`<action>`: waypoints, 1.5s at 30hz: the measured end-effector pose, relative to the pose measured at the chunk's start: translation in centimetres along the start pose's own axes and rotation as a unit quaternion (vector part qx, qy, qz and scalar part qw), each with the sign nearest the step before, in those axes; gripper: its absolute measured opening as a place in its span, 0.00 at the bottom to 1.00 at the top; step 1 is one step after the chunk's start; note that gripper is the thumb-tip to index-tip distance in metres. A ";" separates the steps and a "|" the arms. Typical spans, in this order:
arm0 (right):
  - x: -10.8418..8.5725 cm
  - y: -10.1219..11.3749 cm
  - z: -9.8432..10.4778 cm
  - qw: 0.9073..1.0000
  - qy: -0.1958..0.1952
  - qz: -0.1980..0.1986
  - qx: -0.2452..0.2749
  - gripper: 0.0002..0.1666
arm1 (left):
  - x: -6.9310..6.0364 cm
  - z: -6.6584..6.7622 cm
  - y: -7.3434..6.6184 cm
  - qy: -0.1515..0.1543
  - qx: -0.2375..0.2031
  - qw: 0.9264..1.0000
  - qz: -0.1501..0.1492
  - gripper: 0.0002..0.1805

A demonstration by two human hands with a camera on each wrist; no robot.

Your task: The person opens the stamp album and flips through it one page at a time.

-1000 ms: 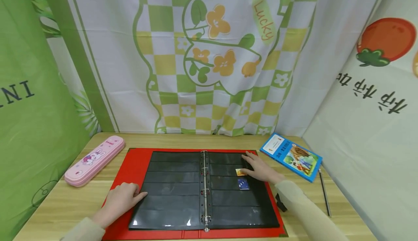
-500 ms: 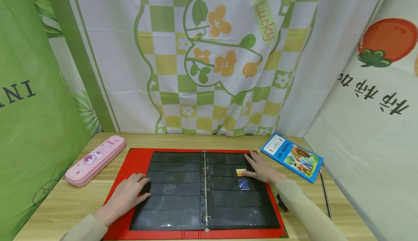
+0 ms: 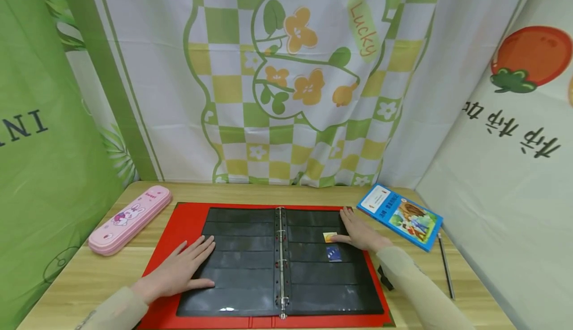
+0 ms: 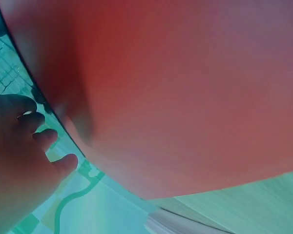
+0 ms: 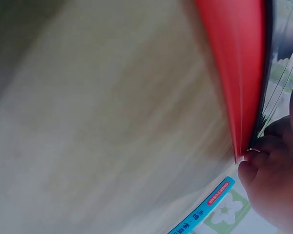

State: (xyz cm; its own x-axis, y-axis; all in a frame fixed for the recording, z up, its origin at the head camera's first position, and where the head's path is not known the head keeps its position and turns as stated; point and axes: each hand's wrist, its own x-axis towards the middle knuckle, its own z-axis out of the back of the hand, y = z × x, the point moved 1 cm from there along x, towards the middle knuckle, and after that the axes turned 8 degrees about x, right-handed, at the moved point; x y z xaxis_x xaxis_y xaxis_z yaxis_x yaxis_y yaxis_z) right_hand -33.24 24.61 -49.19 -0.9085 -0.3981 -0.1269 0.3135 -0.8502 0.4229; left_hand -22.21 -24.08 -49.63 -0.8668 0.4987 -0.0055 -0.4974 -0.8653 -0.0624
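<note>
A red ring binder [image 3: 166, 243] lies spread out on the table, its black pocket pages [image 3: 241, 260] on both sides of a metal ring spine [image 3: 281, 265]. My left hand [image 3: 181, 268] rests on the left page's outer edge with fingers spread. On the right page's outer edge rests my right hand [image 3: 361, 231], its fingers extended and the thumb by a small yellow stamp-like card [image 3: 329, 236]. Just below that sits a dark blue one [image 3: 333, 253]. In the right wrist view the right hand [image 5: 276, 165] is at the binder's edge.
A pink pencil case [image 3: 131, 219] lies left of the binder. To the right are a blue book [image 3: 400, 215] and a dark, thin pen-like stick [image 3: 445, 265]. A black object [image 3: 385, 278] shows partly beneath the right sleeve. Printed curtains [image 3: 295, 81] surround the wooden table [image 3: 268, 192].
My left hand has moved right onto the left page, and its fingers have spread and straightened. My right hand has shifted slightly right, still beside the yellow card.
</note>
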 end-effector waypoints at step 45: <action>-1.4 2.5 2.2 0.983 -0.183 0.007 0.015 0.36 | 0.0 -0.2 0.1 0.013 -0.027 1.000 -0.003 0.55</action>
State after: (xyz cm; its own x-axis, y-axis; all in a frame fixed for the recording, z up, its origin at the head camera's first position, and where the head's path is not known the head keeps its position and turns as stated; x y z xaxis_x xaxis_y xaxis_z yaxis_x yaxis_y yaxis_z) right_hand -31.80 23.77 -45.98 -0.9448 -0.2535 0.2077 0.3224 -0.8328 0.4500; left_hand -22.26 -24.12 -49.86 -0.8626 0.5049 -0.0316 -0.4986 -0.8590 -0.1160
